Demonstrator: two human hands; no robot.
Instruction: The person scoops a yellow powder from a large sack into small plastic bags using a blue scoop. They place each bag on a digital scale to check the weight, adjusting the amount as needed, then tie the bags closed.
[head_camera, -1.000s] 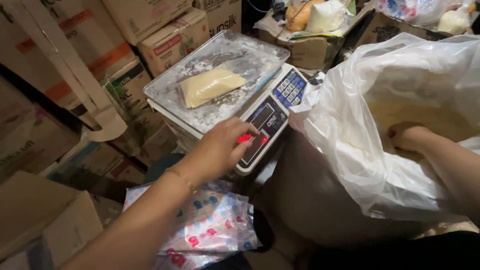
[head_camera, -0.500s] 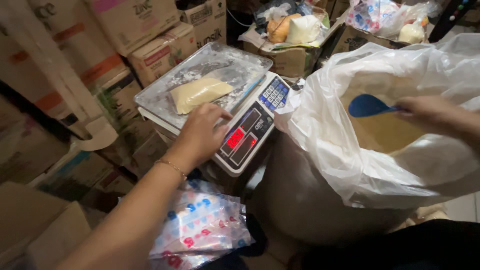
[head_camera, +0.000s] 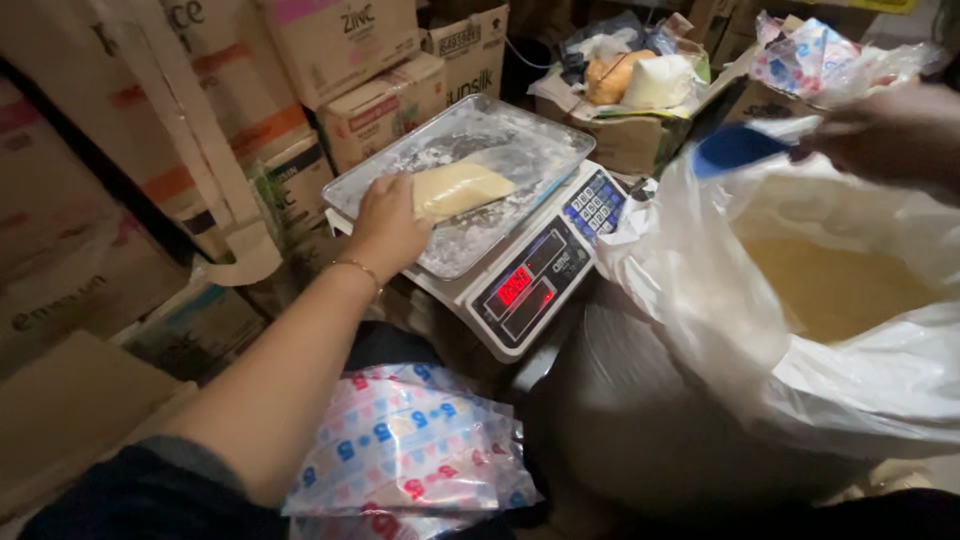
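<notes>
A digital scale (head_camera: 545, 275) with a red display carries a floury metal tray (head_camera: 520, 135). On the tray lies a clear bag of pale yellow powder (head_camera: 462, 187). My left hand (head_camera: 385, 222) rests on the tray at the bag's left end and touches it. My right hand (head_camera: 893, 130) is raised at the upper right and holds a blue scoop (head_camera: 735, 148) above a big sack lined with white plastic (head_camera: 700, 290), which holds more yellowish powder (head_camera: 835, 285).
A stack of printed empty plastic bags (head_camera: 410, 450) lies on my lap. Cardboard cartons (head_camera: 330, 60) are piled at the left and behind the scale. A box with filled bags (head_camera: 635, 80) stands at the back.
My left hand moved from the scale's display up onto the tray and the powder bag. My right hand came out of the sack and lifted the blue scoop higher.
</notes>
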